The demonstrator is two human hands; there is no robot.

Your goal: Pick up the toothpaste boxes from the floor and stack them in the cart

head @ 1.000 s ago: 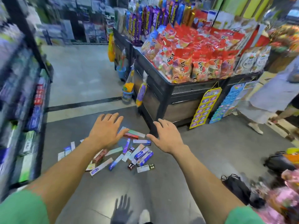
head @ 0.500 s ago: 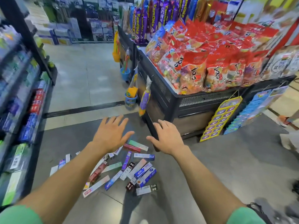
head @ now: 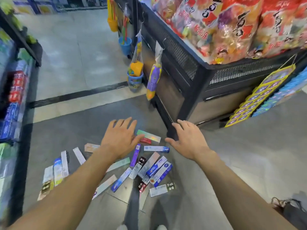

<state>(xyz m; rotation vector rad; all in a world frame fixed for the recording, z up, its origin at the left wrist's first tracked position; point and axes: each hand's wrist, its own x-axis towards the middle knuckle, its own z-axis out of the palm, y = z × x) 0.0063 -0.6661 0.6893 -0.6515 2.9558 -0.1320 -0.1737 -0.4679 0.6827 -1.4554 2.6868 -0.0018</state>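
Note:
Several toothpaste boxes (head: pixel 149 170) lie scattered flat on the grey floor in front of me, in blue, white, green, purple and red. My left hand (head: pixel 120 138) hovers above the far side of the pile with fingers spread and holds nothing. My right hand (head: pixel 188 139) is stretched out beside it, palm down, fingers straight, also holding nothing. Under my left forearm some boxes are hidden. A green holographic box (head: pixel 148 135) lies between the two hands. No cart is in view.
A black mesh display bin (head: pixel 187 60) heaped with red snack bags stands at the right, its corner close to my right hand. Toy buckets (head: pixel 135 77) hang on its side. A shelf of boxed goods (head: pixel 15 90) runs along the left. A dark bag (head: pixel 292 211) lies low right.
The view has moved closer and lower toward the pile. Both hands stay open and have reached forward over the boxes. The person at the right is out of frame.

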